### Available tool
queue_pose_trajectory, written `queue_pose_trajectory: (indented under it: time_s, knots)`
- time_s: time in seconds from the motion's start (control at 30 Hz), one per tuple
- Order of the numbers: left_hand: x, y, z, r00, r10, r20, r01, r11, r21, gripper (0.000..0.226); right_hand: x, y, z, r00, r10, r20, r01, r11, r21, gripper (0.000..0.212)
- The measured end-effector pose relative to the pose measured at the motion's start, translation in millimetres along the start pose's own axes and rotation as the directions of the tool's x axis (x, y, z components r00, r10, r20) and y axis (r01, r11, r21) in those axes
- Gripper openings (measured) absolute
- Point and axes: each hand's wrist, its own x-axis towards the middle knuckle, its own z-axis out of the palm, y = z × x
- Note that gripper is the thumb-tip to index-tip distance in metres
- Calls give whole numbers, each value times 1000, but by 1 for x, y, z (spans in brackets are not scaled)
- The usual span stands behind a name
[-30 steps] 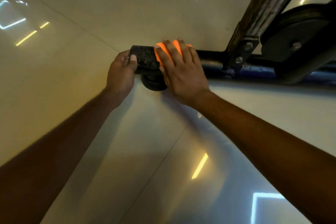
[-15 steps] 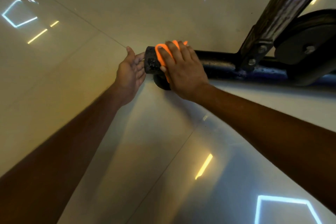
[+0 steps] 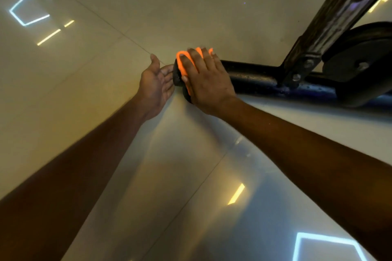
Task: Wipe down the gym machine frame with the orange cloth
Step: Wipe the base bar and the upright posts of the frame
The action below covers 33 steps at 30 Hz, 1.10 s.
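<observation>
**Wiping the frame's end cap w/ the cloth**

Floor (image 3: 106, 91) is carrying everything: glossy pale tiles, throwing back ceiling lights. The gym machine frame (image 3: 254, 74) is lying low across the floor's right half, a dark horizontal tube w/ a slanted upright (image 3: 339, 6) bolted on and a black wheel (image 3: 360, 59) at the right edge. The tube's left end, capped by a rough black end cap (image 3: 177, 76), is sitting about mid-floor.

Right hand (image 3: 206, 82) is pressing the orange cloth (image 3: 182, 63) over that end, fingers (image 3: 191, 57) curling round cloth & tube together. Cloth is showing only as strips between and beside the fingers, touching the cap.

Left hand (image 3: 156, 85) is hanging just beside the cap, palm facing it, fingers straight and lightly apart, holding nothing; fingertips look close to touching, can't tell for sure.

Risks, as a judgement: cloth is bunched small, so it could slide off the rounded end and bare skin would rub the rough cap. W/ the left hand not bracing, a hard push might shift the frame on slick tile. Underside near the floor prob. gets missed.
</observation>
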Motion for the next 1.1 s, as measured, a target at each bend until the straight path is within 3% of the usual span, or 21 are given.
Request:
queue_pose_trajectory:
  time_s: [0.1,0.4,0.53,0.63,0.77,0.87,0.93,0.97,1.0,1.03,1.1]
  knots:
    - [2,1,1,1000,-22,-12,21,998,-62,93,25,-16,0,996,-30,90,30,1000,-2,62]
    - [-2,-1,-3,1000,-17,15,17,1000,0,85,-25,18,0,999,12,-51,-13,1000,-19,62]
    - [2,-1,-5,1000,-7,8,7,1000,-16,88,9,-17,8,995,104,11,-103,993,-66,63]
    - [3,-1,-3,1000,-7,20,7,1000,-21,87,24,-19,5,996,48,81,-42,996,-79,63]
    - [-3,-1,3,1000,20,-17,-20,999,-26,85,-3,6,0,999,31,-34,-32,998,-47,61]
    - [-6,-5,5,998,66,8,-66,998,18,73,-42,39,0,992,83,-91,-88,995,-44,59]
    - [-6,-7,15,990,139,-25,-135,985,110,48,-53,51,-1,992,99,-82,-103,993,-57,59]
    - [-6,-8,21,980,194,-50,-181,964,196,37,-51,50,-1,991,112,-72,-116,991,-66,60]
    - [-3,-11,24,962,267,-58,-232,911,342,41,-46,45,1,989,132,-60,-137,988,-72,60]
    - [0,-15,27,940,339,-36,-272,810,520,48,-39,38,1,987,155,-48,-158,985,-73,59]
    - [4,-29,28,874,484,47,-327,512,794,56,-30,28,1,982,186,-32,-187,980,-66,58]
